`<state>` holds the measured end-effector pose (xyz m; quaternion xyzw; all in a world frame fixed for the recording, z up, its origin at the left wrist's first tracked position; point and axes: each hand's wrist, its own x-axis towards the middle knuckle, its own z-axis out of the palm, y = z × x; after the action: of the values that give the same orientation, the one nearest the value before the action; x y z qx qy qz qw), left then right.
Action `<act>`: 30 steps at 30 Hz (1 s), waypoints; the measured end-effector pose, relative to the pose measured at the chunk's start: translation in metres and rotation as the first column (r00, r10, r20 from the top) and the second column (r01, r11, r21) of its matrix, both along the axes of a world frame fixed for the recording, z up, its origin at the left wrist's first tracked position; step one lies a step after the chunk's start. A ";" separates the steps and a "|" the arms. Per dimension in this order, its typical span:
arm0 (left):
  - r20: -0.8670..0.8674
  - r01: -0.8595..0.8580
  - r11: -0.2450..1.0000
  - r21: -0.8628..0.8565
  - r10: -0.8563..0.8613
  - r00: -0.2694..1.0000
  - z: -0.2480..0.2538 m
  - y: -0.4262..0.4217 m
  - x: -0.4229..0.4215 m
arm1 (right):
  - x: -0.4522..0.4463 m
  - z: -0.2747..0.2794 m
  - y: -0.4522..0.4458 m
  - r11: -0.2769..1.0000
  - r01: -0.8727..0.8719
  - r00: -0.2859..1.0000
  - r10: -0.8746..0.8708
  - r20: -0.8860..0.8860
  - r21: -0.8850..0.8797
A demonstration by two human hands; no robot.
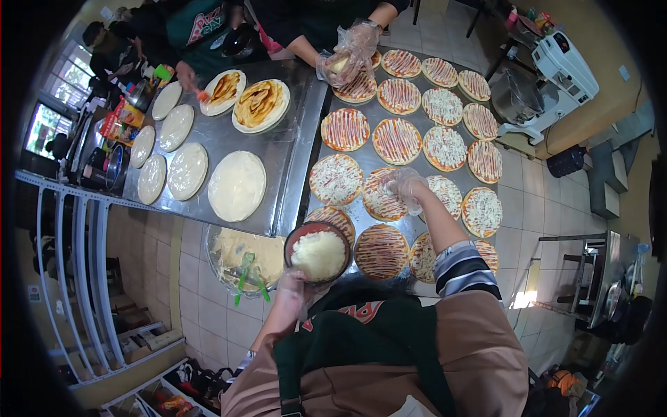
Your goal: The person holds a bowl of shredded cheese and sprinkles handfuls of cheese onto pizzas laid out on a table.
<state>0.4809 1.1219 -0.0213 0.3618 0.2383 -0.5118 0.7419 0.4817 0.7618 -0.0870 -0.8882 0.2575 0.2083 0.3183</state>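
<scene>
My left hand (294, 286), in a clear plastic glove, grips the edge of a brown bowl (290, 256) of grated white cheese (318, 256). My right hand (408, 189), gloved too, is over a pizza (383, 201) with sauce stripes and some cheese on it; what its fingers hold is too small to make out. Around it, several pizzas lie in rows on the metal table (306, 196). Some, like the one at the left (336, 179), carry white cheese; others, like the striped pizza (397, 141), show only sauce stripes.
Across the table, a co-worker's gloved hands (347, 59) are above a pizza. Another person's hand (186, 75) is by a sauced base (224, 92). Plain dough bases (237, 186) lie on the left table. Below it stands a tub (229, 260) with green-handled tools; a mixer (556, 83) is at right.
</scene>
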 end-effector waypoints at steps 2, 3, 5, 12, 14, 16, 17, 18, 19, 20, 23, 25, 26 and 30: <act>0.031 -0.037 0.999 0.009 0.037 0.999 -0.005 0.020 -0.003 | 0.007 0.024 0.007 0.996 -0.074 0.997 0.075 0.030 -0.046; 0.030 -0.041 0.999 0.010 0.040 0.999 -0.009 0.030 -0.004 | 0.011 0.040 0.012 0.985 -0.140 0.988 0.146 0.058 -0.098; 0.049 -0.019 1.000 -0.022 0.020 0.999 -0.020 0.048 -0.006 | 0.019 0.063 0.021 0.992 -0.110 0.994 0.111 0.011 -0.068; 0.019 -0.183 0.983 0.025 0.183 0.983 -0.011 0.065 -0.026 | 0.049 0.014 -0.006 0.946 -0.304 0.946 0.314 0.079 -0.114; 0.009 -0.181 0.983 0.004 0.181 0.983 0.004 0.059 -0.027 | 0.044 0.036 -0.002 0.929 -0.308 0.945 0.324 0.048 -0.204; -0.001 -0.180 0.983 -0.022 0.180 0.984 0.007 0.057 -0.028 | 0.038 0.043 0.001 0.903 -0.313 0.943 0.332 0.016 -0.295; 0.002 -0.165 0.986 -0.029 0.165 0.986 0.005 0.058 -0.028 | 0.033 0.038 -0.001 0.971 -0.146 0.980 0.168 0.107 -0.189; 0.006 -0.149 0.988 -0.037 0.150 0.989 0.006 0.057 -0.028 | 0.030 0.031 -0.005 0.997 0.022 0.984 -0.010 0.177 -0.067; 0.005 -0.149 0.988 -0.040 0.149 0.989 0.007 0.056 -0.028 | 0.030 0.024 -0.009 0.997 0.023 0.984 -0.010 0.177 -0.070; 0.009 -0.142 0.989 -0.041 0.143 0.990 0.012 0.053 -0.028 | 0.033 0.021 -0.013 0.974 -0.094 0.990 0.114 0.088 -0.206; 0.013 -0.138 0.990 -0.038 0.138 0.990 0.013 0.047 -0.027 | 0.028 0.012 -0.021 0.932 -0.163 0.984 0.176 0.010 -0.323; 0.015 -0.140 0.990 -0.031 0.140 0.990 0.012 0.045 -0.027 | 0.025 0.009 -0.024 0.943 -0.108 0.991 0.126 0.039 -0.314; 0.011 -0.122 0.991 -0.056 0.123 0.992 0.010 0.045 -0.026 | 0.022 0.005 -0.026 0.955 -0.073 0.994 0.094 0.060 -0.286; 0.017 -0.090 0.992 -0.093 0.092 0.996 0.012 0.041 -0.025 | 0.005 -0.027 -0.044 0.871 -0.249 0.928 0.340 0.154 -0.424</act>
<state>0.4559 1.1629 -0.0093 0.3216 0.2227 -0.4839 0.7828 0.4868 0.7176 -0.1142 -0.9806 0.1179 0.0968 0.1228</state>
